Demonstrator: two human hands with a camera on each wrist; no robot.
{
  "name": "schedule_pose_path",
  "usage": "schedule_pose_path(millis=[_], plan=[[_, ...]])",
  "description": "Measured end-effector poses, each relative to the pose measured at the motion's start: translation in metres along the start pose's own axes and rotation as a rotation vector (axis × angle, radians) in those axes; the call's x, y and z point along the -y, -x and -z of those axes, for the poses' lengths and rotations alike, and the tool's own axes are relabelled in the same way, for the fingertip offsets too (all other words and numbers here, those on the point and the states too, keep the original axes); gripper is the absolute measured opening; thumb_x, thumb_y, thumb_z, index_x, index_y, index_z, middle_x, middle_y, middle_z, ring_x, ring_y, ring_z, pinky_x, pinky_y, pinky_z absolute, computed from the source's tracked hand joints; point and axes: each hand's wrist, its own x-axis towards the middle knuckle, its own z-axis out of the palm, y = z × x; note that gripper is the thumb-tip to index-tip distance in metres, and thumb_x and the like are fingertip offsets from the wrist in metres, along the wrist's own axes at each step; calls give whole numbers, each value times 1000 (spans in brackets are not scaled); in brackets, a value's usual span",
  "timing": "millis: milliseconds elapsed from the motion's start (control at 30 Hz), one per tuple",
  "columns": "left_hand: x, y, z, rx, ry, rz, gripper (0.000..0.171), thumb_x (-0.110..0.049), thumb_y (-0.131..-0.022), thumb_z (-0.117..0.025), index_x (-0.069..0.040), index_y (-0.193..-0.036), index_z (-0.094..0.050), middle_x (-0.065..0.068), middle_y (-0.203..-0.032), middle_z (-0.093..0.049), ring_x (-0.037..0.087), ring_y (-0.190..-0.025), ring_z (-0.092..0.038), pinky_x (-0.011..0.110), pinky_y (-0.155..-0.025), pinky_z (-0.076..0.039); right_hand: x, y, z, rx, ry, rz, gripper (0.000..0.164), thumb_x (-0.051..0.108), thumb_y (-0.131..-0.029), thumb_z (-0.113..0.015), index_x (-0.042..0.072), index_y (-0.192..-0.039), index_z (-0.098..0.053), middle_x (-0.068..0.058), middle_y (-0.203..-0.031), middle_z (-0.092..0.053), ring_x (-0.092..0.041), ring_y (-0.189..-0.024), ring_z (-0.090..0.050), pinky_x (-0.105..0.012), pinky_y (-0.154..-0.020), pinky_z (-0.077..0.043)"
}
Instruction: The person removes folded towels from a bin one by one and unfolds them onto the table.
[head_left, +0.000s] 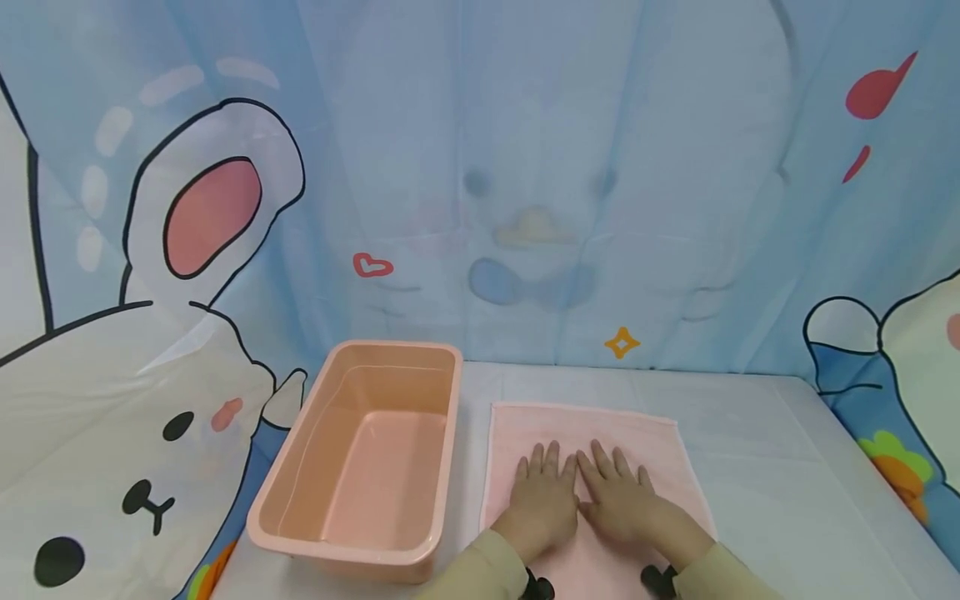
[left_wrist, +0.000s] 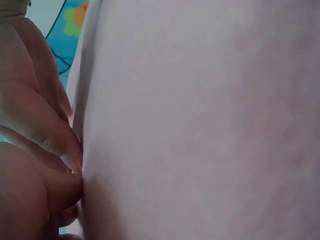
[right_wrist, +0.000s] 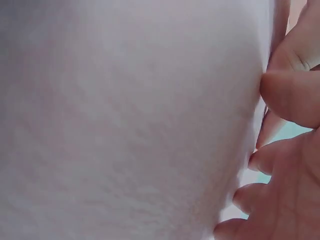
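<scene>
A pink towel (head_left: 525, 425) lies spread flat on the white table. My left hand (head_left: 543, 504) rests palm down on it, fingers straight and pointing away from me. Beside it my right hand (head_left: 622, 504) also presses flat on the towel, its fingers slanting toward the left hand. The index fingers and thumbs of both hands come close together over the towel's middle. In the left wrist view the towel (left_wrist: 200, 120) fills most of the picture, with fingertips right at its surface. The right wrist view shows the towel (right_wrist: 125, 125) with several fingertips (right_wrist: 250, 197) against it.
A peach plastic basin (head_left: 446, 467) with nothing in it stands left of the towel. Behind the white table (head_left: 787, 467) hangs a blue curtain (head_left: 675, 208) printed with cartoon animals. More of the printed cloth (head_left: 112, 433) flanks the table on the left.
</scene>
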Motion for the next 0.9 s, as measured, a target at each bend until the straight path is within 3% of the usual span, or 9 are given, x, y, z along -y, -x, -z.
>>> schedule_pose_path(millis=[300,567,900], plan=[[8,-12,-4,-7,76,81,63,-54,-110,-48,-33,-169,-36,0,-181,-25,26,-168,-23,51,-133,-28,-10,-11,9,-5,-36,-50,87,49,-105,-63,3,-170,-26,-31,-178,-7,-65,-160,-2,-90,-116,-3],[16,-23,-1,-35,134,128,66,-57,-110,-49,-30,-169,-37,4,-180,-26,30,-168,-23,54,-133,-28,-23,-20,12,-7,-63,-101,88,49,-106,-62,3,-170,-23,-29,-179,-4,-63,-161,2,-90,-116,0],[26,-39,0,-8,166,203,70,-59,-110,-47,-28,-171,-33,3,-182,-21,32,-169,-18,54,-134,-24,-37,-26,23,-6,-79,-159,83,44,-110,-55,0,-170,-19,-36,-176,2,-65,-159,5,-86,-120,1]])
